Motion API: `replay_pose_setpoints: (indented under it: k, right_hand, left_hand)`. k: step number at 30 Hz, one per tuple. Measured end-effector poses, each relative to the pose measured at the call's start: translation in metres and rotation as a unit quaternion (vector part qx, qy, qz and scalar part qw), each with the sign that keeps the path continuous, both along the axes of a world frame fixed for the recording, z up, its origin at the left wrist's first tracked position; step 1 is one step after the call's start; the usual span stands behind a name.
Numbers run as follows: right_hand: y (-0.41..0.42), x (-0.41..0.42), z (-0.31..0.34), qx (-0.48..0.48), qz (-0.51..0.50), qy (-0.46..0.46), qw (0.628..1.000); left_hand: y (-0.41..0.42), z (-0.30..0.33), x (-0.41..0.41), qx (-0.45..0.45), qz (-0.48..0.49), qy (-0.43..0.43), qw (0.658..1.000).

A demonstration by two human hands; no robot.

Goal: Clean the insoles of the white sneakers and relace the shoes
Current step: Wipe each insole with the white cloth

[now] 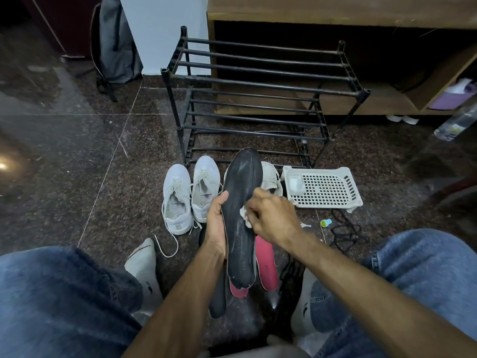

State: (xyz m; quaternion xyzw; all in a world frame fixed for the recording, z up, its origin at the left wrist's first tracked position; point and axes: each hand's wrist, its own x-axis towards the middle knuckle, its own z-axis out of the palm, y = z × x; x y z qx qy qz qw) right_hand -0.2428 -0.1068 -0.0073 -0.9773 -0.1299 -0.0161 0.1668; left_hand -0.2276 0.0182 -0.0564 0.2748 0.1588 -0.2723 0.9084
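1. Gripped along its left edge by the left hand (216,223), thumb hooked over the front face, a dark insole (241,210) stands nearly upright between the person's knees, toe end up, above the floor (77,151).
2. Pinched in the curled fingers of the right hand (271,215) is a small white cloth (245,211), pressed against the middle of the insole's face.
3. By my reading, the step in hand is the cleaning of the insoles; relacing looks not yet begun for at least some shoes, since a loose white lace (165,248) lies on the floor near the left foot.
4. Pale streaks and scuff marks show on the insole's upper half, and its heel end looks worn and chipped at the edge.
5. Next move, as I judge it: wipe the cloth up toward the toe where the streaks remain, with the left hand bracing firmly so the flexible sole does not bend away.
6. Other insoles wait below the held one: a pink insole (267,264) and another dark one, partly hidden.
7. Two white sneakers (191,195) sit side by side on the floor in front of a black shoe rack (258,81); another shoe shows partly behind the insole, beside a white plastic basket (322,187).
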Motion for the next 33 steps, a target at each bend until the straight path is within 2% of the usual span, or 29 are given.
replay_pose_setpoints:
  k: [2,4,6,10,14,16,19,22,28,33]
  right_hand:
    - [0.008,-0.02,-0.002,0.045,0.057,0.013,0.997]
    - [0.013,-0.039,0.0,0.049,0.103,0.029,0.993]
    - [0.01,-0.031,0.001,0.03,0.086,0.031,0.995]
    - [0.004,0.004,0.005,0.045,-0.036,-0.013,0.998]
    - [0.018,-0.031,0.003,0.094,0.052,0.026,0.994]
    - [0.017,-0.041,0.004,0.085,0.076,0.038,0.993]
    - [0.01,-0.01,0.007,0.048,0.024,-0.003,0.999]
    - [0.008,0.011,0.009,0.056,-0.026,-0.019,0.998]
    - [0.022,-0.044,0.003,0.082,0.061,0.023,0.994]
    - [0.007,0.011,0.007,0.038,-0.026,-0.001,0.999]
  left_hand:
    - [0.004,-0.001,0.0,-0.021,0.01,0.006,1.0]
    - [0.004,-0.005,-0.002,-0.034,0.011,0.008,0.999]
    - [0.002,-0.006,-0.003,-0.028,0.024,0.006,0.999]
    - [0.0,0.0,-0.001,0.001,0.04,-0.01,0.999]
    - [0.002,0.001,-0.002,-0.064,0.037,0.0,0.997]
    - [0.003,-0.003,-0.001,-0.081,0.034,0.007,0.996]
    - [0.001,-0.003,0.0,-0.044,0.045,-0.019,0.998]
    - [-0.001,0.0,0.001,-0.013,0.042,-0.025,0.999]
    - [0.003,-0.01,0.002,-0.109,0.053,0.005,0.993]
    - [-0.001,-0.003,-0.001,-0.012,0.05,-0.014,0.999]
